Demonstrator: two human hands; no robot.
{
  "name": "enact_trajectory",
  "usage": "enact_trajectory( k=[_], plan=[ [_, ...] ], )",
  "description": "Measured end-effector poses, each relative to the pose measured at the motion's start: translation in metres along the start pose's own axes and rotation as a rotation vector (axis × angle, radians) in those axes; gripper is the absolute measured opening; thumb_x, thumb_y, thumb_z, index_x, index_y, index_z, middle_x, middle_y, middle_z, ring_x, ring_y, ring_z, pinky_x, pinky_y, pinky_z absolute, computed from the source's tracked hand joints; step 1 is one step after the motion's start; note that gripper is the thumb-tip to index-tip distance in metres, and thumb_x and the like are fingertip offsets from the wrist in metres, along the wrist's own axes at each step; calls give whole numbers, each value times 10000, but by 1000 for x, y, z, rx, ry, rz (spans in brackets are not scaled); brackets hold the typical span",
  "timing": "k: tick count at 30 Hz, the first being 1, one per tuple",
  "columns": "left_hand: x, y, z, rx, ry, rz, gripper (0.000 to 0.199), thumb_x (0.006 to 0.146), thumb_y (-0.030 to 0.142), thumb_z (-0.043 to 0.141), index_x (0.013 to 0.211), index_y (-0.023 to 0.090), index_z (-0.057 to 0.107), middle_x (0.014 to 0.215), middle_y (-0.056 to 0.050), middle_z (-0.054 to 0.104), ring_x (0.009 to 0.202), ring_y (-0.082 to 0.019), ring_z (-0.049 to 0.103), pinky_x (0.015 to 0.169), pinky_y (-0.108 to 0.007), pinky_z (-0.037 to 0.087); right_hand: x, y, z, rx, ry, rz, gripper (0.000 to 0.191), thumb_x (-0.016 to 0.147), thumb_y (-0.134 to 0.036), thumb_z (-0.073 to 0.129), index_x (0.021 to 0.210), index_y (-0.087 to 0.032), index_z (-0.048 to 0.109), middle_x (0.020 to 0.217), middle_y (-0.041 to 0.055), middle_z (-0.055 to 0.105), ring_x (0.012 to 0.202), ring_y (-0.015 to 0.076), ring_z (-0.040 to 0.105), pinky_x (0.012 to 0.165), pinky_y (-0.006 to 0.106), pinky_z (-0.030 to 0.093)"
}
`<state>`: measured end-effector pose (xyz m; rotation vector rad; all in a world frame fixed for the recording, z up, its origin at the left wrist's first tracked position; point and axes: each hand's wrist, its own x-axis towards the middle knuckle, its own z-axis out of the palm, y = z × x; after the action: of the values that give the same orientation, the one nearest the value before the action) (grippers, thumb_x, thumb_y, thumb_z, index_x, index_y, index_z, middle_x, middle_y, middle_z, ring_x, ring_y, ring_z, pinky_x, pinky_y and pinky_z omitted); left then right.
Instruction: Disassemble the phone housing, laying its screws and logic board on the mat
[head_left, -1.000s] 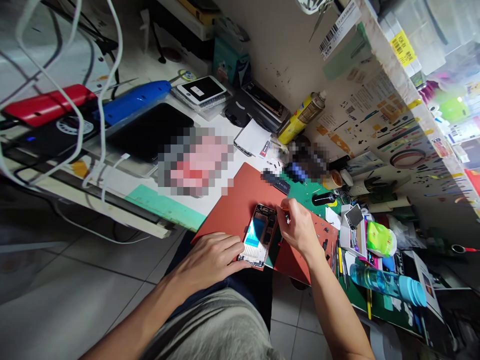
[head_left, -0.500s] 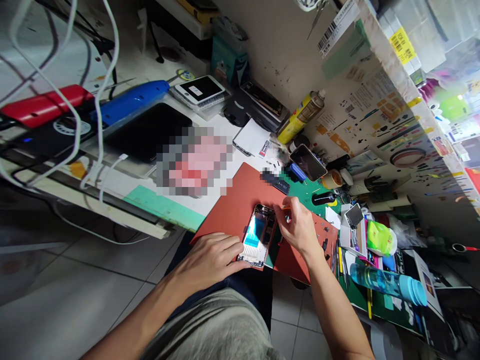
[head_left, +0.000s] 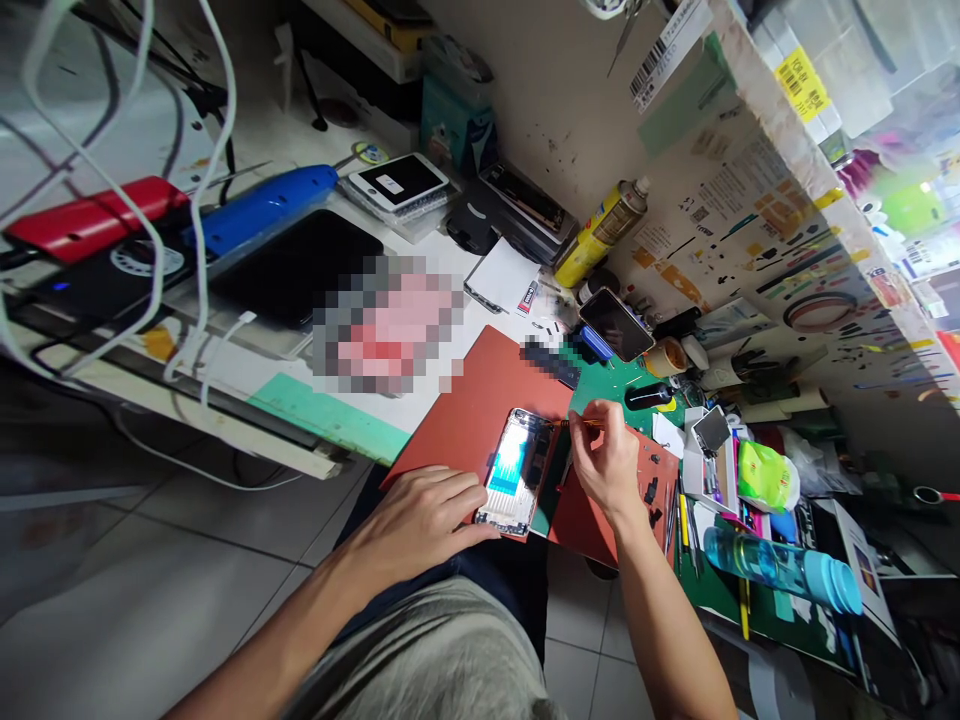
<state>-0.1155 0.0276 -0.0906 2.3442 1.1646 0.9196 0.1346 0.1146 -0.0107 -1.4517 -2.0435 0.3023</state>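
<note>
An opened phone housing (head_left: pixel 514 470), its inside facing up and shining with glare, rests on a reddish-brown mat (head_left: pixel 465 410). My left hand (head_left: pixel 427 508) grips the housing's lower left edge, thumb along the bottom end and fingers on the side. To the right of the housing, my right hand (head_left: pixel 604 452) pinches a thin orange tool (head_left: pixel 592 423), whose tip points left toward the housing's upper right edge. Small dark parts (head_left: pixel 651 490) lie on the mat's right side. What the tip touches is too small to tell.
Tweezers and thin tools (head_left: pixel 684 522), a blue water bottle (head_left: pixel 780 568) and an open box (head_left: pixel 705 460) stand to the right. Behind are a propped phone (head_left: pixel 616 324) and a yellow spray can (head_left: pixel 601 232). White cables (head_left: pixel 196 200) hang at the left.
My right hand has moved slightly right, away from the housing, showing more of the orange tool. My left hand and the housing have stayed almost in place.
</note>
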Motion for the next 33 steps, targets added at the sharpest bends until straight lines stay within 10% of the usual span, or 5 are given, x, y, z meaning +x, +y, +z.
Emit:
enact_trajectory(
  k=[13, 19, 33],
  plan=[
    [78, -3, -17, -90, 0, -195, 171, 1099, 260, 543, 1119, 234, 711, 1038, -33, 734, 899, -187, 733, 800, -304, 556, -81, -9, 1, 289, 455, 514, 288, 938, -442, 811, 926, -208, 644, 814, 11, 701, 694, 158, 702, 637, 256, 574],
    [93, -2, 3, -27, 9, -186, 172, 1103, 268, 537, 1049, 235, 697, 988, -26, 734, 872, -186, 738, 723, -292, 540, -125, -20, 14, 260, 398, 535, 192, 982, -367, 759, 947, -194, 684, 742, 0, 697, 554, 126, 627, 496, 220, 510],
    [62, -1, 0, 113, 188, -92, 58, 1034, 164, 684, 1006, 212, 670, 772, 38, 679, 665, -116, 664, 653, -254, 461, -14, 0, 38, -340, -13, 397, 106, 1005, -140, 523, 956, -206, 591, 868, 81, 714, 703, 218, 674, 581, 299, 442]
  ],
)
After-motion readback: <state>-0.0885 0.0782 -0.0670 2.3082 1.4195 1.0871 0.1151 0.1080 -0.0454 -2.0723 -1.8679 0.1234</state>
